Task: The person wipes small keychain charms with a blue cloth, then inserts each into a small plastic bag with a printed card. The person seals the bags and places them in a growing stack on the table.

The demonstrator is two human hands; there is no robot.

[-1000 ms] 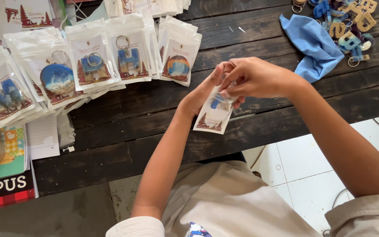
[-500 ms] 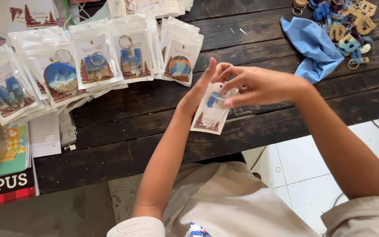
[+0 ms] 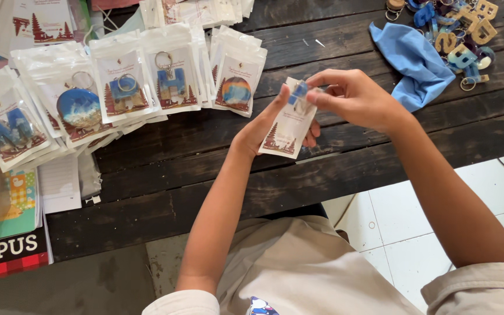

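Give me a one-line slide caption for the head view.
Left hand holds a printed card while right hand sets a blue keychain at its top, above a dark wooden table.

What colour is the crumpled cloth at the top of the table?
The cloth is light blue, clearest in the head view, on the dark wooden table.

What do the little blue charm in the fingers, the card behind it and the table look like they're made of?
Blue charm: probably glossy resin or plastic; it looks translucent.
Card: matte printed paper or thin cardboard, flat and white.
Table: dark, worn wooden planks, with visible grain and gaps.
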